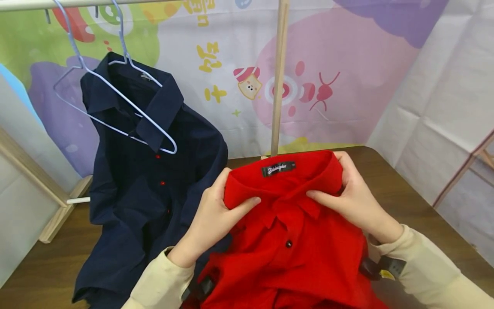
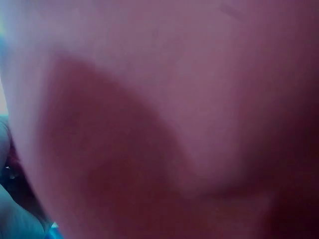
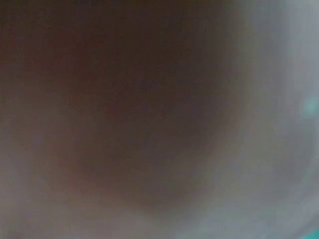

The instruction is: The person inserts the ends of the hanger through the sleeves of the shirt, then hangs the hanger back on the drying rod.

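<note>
A red shirt [image 1: 305, 257] with a dark button and a black neck label [image 1: 278, 169] is held up by its collar in the head view. My left hand [image 1: 214, 210] grips the collar's left side, thumb on the front and fingers behind. On the opposite side my right hand [image 1: 356, 197] pinches the collar the same way, its fingers hidden behind the cloth. Blurred red fabric [image 2: 149, 124] fills most of the left wrist view. The right wrist view is a dark blur with no clear shape.
To the left hangs a navy shirt [image 1: 135, 193] with red buttons. Two pale wire hangers [image 1: 115, 90] hang from a white rail [image 1: 154, 1] by its collar. A wooden post [image 1: 278, 81] stands behind the brown table [image 1: 401, 184], before a printed cloth backdrop [image 1: 339, 51].
</note>
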A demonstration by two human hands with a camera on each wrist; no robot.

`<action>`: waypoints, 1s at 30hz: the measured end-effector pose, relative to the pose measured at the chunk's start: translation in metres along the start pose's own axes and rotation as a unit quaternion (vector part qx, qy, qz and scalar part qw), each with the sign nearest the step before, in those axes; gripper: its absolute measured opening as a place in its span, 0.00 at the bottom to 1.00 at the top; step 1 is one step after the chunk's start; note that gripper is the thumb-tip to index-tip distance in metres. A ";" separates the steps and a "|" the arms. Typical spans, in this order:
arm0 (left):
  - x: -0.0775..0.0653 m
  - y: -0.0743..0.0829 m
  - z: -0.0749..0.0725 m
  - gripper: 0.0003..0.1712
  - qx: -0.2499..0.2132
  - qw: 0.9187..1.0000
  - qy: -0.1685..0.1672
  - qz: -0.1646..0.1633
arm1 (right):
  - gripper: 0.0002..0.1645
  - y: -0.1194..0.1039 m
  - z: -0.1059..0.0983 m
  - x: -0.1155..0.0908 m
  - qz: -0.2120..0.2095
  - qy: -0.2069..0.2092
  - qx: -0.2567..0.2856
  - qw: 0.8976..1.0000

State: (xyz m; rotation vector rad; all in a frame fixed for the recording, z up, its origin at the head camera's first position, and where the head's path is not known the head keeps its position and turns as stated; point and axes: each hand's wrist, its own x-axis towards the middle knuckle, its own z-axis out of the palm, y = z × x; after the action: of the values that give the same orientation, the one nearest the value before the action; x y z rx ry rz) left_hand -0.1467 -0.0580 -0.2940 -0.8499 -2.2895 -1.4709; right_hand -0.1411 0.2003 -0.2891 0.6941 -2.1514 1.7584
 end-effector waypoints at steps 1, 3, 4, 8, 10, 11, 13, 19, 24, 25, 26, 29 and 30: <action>-0.001 -0.002 0.000 0.23 0.005 1.000 -0.001 -0.004 | 0.34 -0.001 0.000 0.000 -0.003 0.010 -0.002 1.000; -0.002 -0.007 -0.001 0.24 0.010 1.000 0.000 -0.011 | 0.34 -0.002 -0.001 0.001 -0.011 0.024 0.002 1.000; -0.003 -0.010 -0.001 0.24 0.010 1.000 0.000 -0.014 | 0.33 -0.001 -0.002 0.001 -0.017 0.026 0.004 1.000; -0.005 -0.017 0.001 0.20 -0.011 1.000 0.017 -0.018 | 0.31 0.002 -0.003 0.001 -0.022 0.025 -0.010 0.999; -0.004 -0.017 0.002 0.18 -0.032 0.999 0.032 -0.020 | 0.29 0.005 -0.001 -0.002 -0.011 0.021 -0.016 1.000; -0.004 -0.016 0.003 0.16 -0.046 0.998 0.036 -0.023 | 0.28 0.006 0.000 -0.004 -0.003 0.017 -0.016 1.000; -0.003 -0.014 0.003 0.15 -0.071 0.996 0.039 -0.030 | 0.26 0.010 0.004 -0.008 0.017 0.006 -0.007 1.000; -0.006 -0.010 0.005 0.14 -0.118 0.992 0.010 -0.046 | 0.30 0.016 0.012 -0.016 0.117 -0.035 0.022 0.992; -0.007 -0.007 0.005 0.18 -0.118 0.992 -0.008 -0.042 | 0.27 0.016 0.014 -0.016 0.144 -0.029 -0.009 0.989; -0.007 -0.008 0.005 0.18 -0.112 0.993 -0.012 -0.039 | 0.27 0.016 0.014 -0.015 0.137 -0.024 -0.013 0.990; -0.008 -0.008 0.005 0.19 -0.101 0.994 -0.017 -0.033 | 0.26 0.016 0.014 -0.014 0.131 -0.016 -0.010 0.991; -0.008 -0.013 0.007 0.19 -0.044 0.999 -0.025 -0.020 | 0.25 0.013 0.015 -0.013 0.104 0.019 0.010 0.994; -0.008 -0.016 0.008 0.18 -0.021 0.999 -0.027 -0.020 | 0.26 0.011 0.015 -0.012 0.095 0.031 0.022 0.995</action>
State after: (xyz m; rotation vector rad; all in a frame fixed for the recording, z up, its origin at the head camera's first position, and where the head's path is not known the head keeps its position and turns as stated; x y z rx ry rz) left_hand -0.1498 -0.0580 -0.3133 -0.8709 -2.3350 -1.5367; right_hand -0.1351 0.1896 -0.3080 0.4500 -2.2057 1.8985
